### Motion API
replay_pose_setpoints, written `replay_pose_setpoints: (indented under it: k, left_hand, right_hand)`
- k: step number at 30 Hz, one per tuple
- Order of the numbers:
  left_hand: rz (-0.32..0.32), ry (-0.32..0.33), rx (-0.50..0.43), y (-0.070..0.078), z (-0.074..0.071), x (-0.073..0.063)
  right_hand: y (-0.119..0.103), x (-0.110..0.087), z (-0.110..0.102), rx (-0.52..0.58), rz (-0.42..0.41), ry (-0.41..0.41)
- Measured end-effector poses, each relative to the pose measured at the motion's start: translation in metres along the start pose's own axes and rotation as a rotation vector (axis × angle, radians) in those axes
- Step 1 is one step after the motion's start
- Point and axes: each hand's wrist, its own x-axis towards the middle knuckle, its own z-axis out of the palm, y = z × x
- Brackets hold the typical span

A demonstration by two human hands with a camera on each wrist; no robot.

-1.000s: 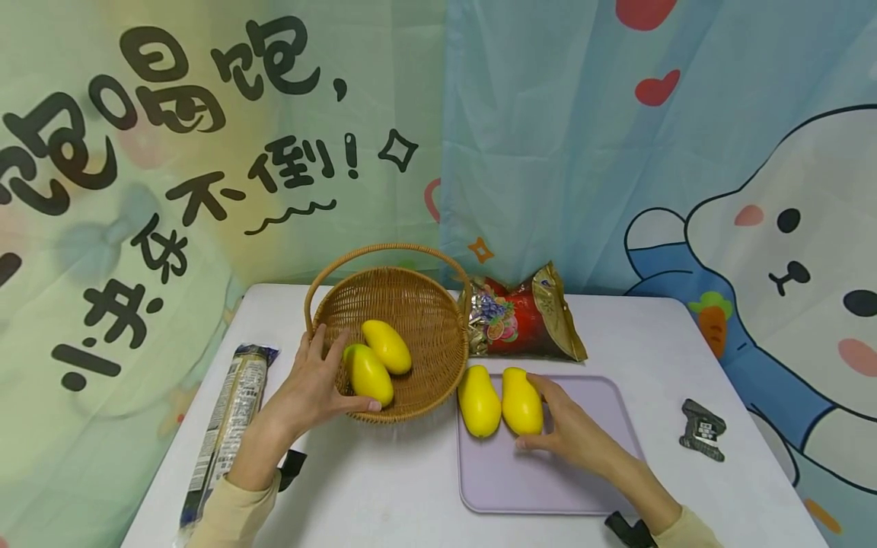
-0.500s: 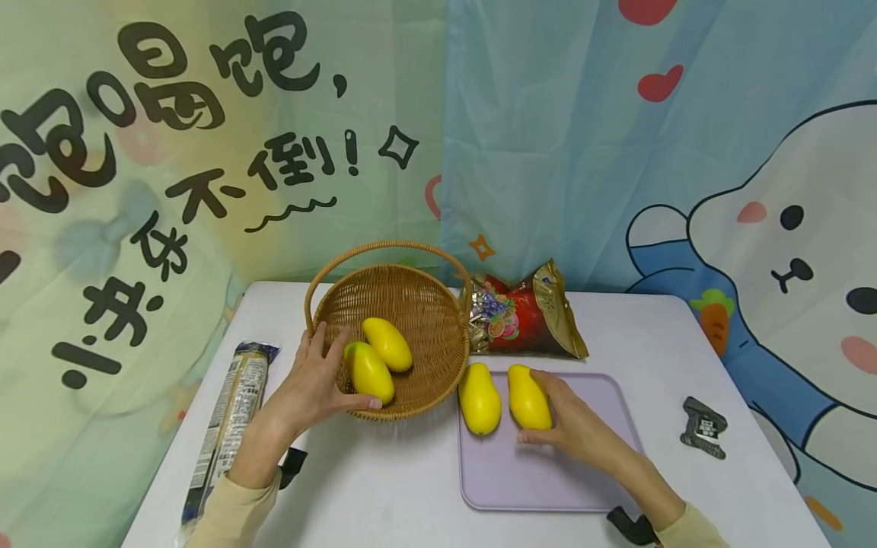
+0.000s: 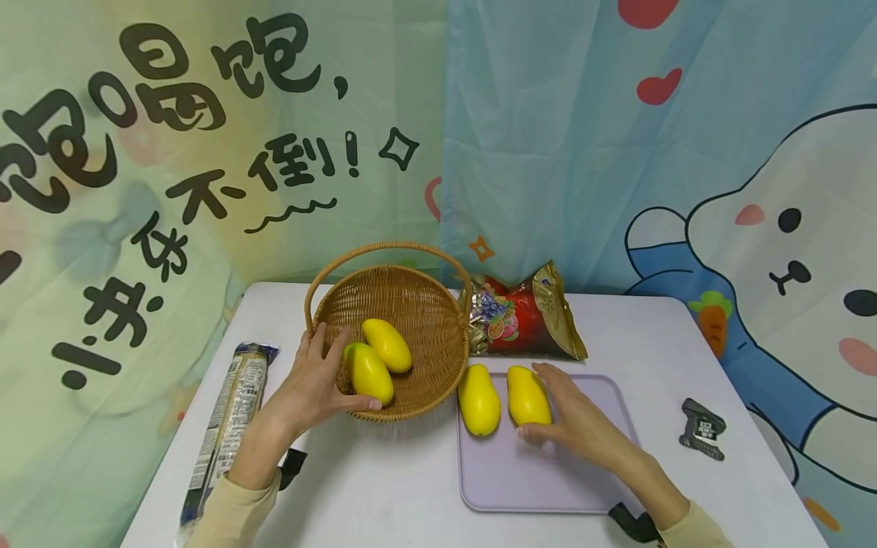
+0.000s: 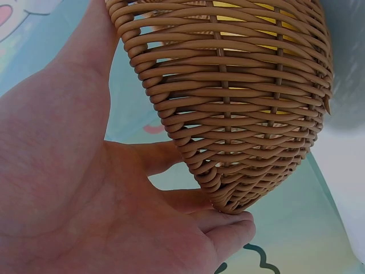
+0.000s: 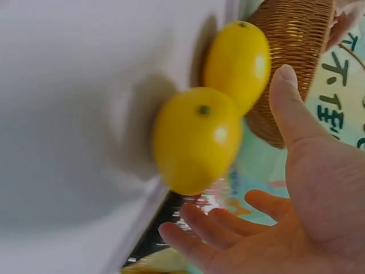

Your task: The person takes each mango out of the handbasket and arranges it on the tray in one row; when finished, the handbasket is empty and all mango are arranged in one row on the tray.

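At the upper left of the head view, a green cloth (image 3: 390,84) bears black lettering; at the lower left, a long wrapped packet (image 3: 229,426) lies on a white table (image 3: 370,479). Left of centre, the left hand (image 3: 308,388) grips the rim of a wicker basket (image 3: 435,335), fingers spread along its left side and thumb at its front edge; the left wrist view shows fingertips against the weave. Within the basket, at the centre, a green-tipped fruit (image 3: 368,374) lies just beside a yellow fruit (image 3: 389,346). Right of centre, a red and gold bag (image 3: 527,316) lies behind a lilac tray (image 3: 521,491). Towards the tray's upper left rest a left-hand papaya-shaped fruit (image 3: 479,399) and a right-hand papaya-shaped fruit (image 3: 529,394), a narrow gap between them. The right hand (image 3: 582,426) is spread just beside the latter, thumb and fingers well parted, as the right wrist view confirms. At the right lies a small dark packet (image 3: 703,428), before a blue cloth (image 3: 548,137) printed with a white animal.
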Motion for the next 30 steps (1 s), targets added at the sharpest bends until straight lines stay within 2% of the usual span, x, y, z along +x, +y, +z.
replay_pose_setpoints:
  k: [6, 11, 15, 20, 30]
  left_hand:
    - [0.002, 0.008, 0.009, 0.000, 0.000, 0.001]
    - [0.003, 0.006, 0.007, 0.001, 0.000, 0.001]
    - [0.002, 0.001, 0.004, 0.000, 0.000, 0.001]
    - [0.002, 0.006, 0.007, 0.001, -0.001, 0.000]
    - [0.001, 0.009, 0.002, 0.003, 0.000, 0.000]
  right_hand:
    - [-0.027, 0.008, -0.023, -0.060, -0.040, 0.013]
    - [-0.057, 0.019, -0.044, -0.063, -0.079, -0.008]
    - [-0.083, 0.033, -0.054, -0.066, -0.156, -0.023]
    - [-0.113, 0.054, -0.059, -0.067, -0.248, -0.072]
    - [-0.150, 0.110, -0.053, -0.079, -0.306, -0.228]
